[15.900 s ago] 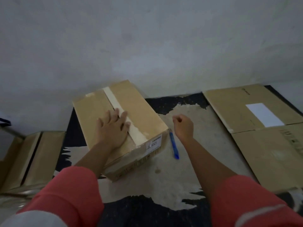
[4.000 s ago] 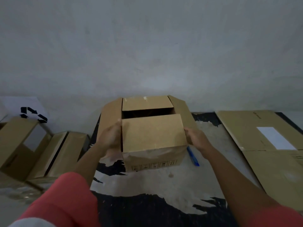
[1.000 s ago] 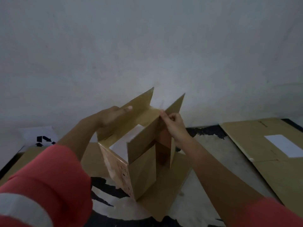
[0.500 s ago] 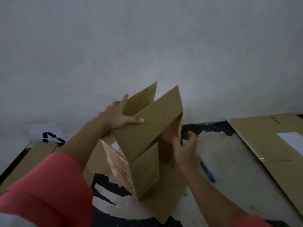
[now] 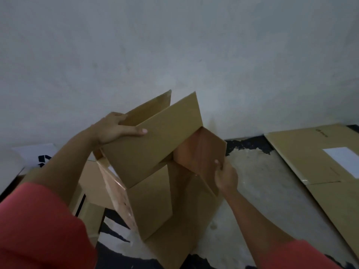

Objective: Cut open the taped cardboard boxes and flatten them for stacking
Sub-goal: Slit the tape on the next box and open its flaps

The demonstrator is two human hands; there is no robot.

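Gripping left hand [image 5: 114, 129]: the long flap [image 5: 155, 140] is held at its upper edge, with the thumb laid along the outer face and the fingers curled over behind it.
Right hand [image 5: 226, 175]: the short flap [image 5: 202, 152] is pinched at its lower corner, with the fingers wrapped round the edge and the thumb pressed on the inner face.
Box [image 5: 151, 200]: it is stood on end on the floor [image 5: 262, 181], tilted between the two arms. Its top flaps are raised and a bottom flap is spread out beneath it. The body is still a square tube.
Change: half a second ago the right hand was open and clear of the cardboard. The short flap has now been taken and swung outward, and the long flap has been drawn further toward the left.
Meaning for the task: both ends are seen open, so the cutting of this box is judged finished. Only the collapse remains, and the walls would need to be pushed sideways until they lie flat.
Surroundings: flattened cardboard [image 5: 303, 156] with a white label [image 5: 343, 160] is laid to the right, well apart. More boxes [image 5: 91, 183] are partly hidden behind the left arm. The blue pen seen earlier is no longer in view.
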